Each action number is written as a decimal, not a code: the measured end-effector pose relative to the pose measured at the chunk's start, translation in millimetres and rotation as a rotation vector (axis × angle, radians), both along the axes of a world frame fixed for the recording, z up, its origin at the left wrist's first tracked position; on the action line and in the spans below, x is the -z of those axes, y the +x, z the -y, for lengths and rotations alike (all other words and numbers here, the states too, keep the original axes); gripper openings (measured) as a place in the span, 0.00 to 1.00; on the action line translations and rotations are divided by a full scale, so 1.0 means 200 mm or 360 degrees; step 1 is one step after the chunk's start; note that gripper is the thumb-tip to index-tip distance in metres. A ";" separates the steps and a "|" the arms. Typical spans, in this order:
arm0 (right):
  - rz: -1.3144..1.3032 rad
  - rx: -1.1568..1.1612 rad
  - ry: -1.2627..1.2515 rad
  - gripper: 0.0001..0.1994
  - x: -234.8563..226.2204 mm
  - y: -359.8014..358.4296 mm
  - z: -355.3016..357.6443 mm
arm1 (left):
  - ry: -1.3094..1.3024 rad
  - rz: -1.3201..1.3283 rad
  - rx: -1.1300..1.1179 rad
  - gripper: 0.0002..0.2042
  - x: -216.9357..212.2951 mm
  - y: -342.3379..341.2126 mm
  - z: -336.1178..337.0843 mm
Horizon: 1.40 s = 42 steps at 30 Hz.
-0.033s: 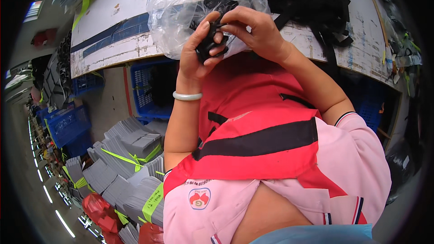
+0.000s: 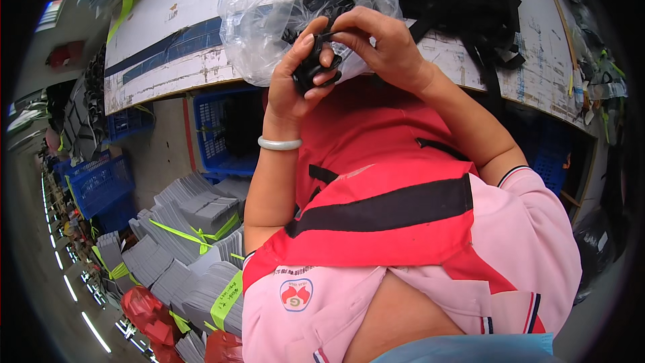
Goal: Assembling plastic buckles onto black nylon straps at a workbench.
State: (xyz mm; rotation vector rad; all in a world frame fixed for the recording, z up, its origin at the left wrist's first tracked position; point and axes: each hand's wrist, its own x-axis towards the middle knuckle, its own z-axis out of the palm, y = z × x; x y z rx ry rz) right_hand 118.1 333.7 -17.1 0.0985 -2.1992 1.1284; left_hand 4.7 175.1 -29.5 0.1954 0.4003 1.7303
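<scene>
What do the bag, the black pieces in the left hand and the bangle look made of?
Bag: thin clear plastic, glossy, by its see-through crinkles.
Black pieces in the left hand: perhaps plastic or rubber, judging by the smooth sheen; exact material unclear.
Bangle: pale, polished-looking, maybe stone, glass or plastic.

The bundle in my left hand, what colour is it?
The bundle is black, seen best in the head view.
</scene>
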 end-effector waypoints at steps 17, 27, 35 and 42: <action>0.0754 -0.0226 -0.1446 0.08 0.15 0.29 0.22 | -0.0841 -0.0696 -0.0604 0.10 0.12 0.34 0.13; 0.0690 0.0469 0.0680 0.16 0.33 0.39 -0.14 | -0.1021 -0.1071 -0.0403 0.10 0.07 0.28 0.23; 0.0666 0.0647 0.0835 0.20 0.39 0.41 -0.27 | -0.1036 -0.1169 -0.0352 0.08 0.06 0.31 0.22; 0.0600 0.0422 0.0886 0.17 0.37 0.43 -0.31 | -0.1027 -0.1171 -0.0286 0.08 0.10 0.32 0.23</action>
